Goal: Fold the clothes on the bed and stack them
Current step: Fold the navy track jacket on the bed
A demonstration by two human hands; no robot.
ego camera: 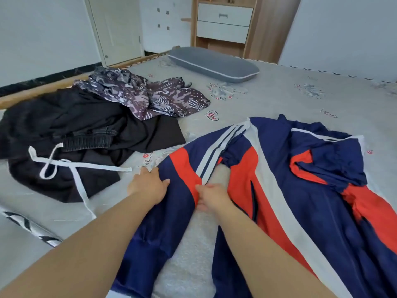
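Observation:
A navy, red and white track jacket [300, 190] lies spread on the bed, its left sleeve [171, 203] stretched toward me. My left hand [147, 186] rests flat on the outer edge of that sleeve, fingers straight. My right hand [211, 196] pinches the sleeve's inner edge near the white stripes. To the left lies a heap of black clothes [71, 134] with a white drawstring [64, 164]. A purple patterned garment [146, 93] is crumpled behind the heap.
The grey printed bedsheet [290, 100] covers the bed. A grey pillow [212, 64] lies at the far end. The wooden bed edge [43, 91] runs along the left. Behind stand a door [116, 29] and a wooden cabinet with white drawers [223, 22].

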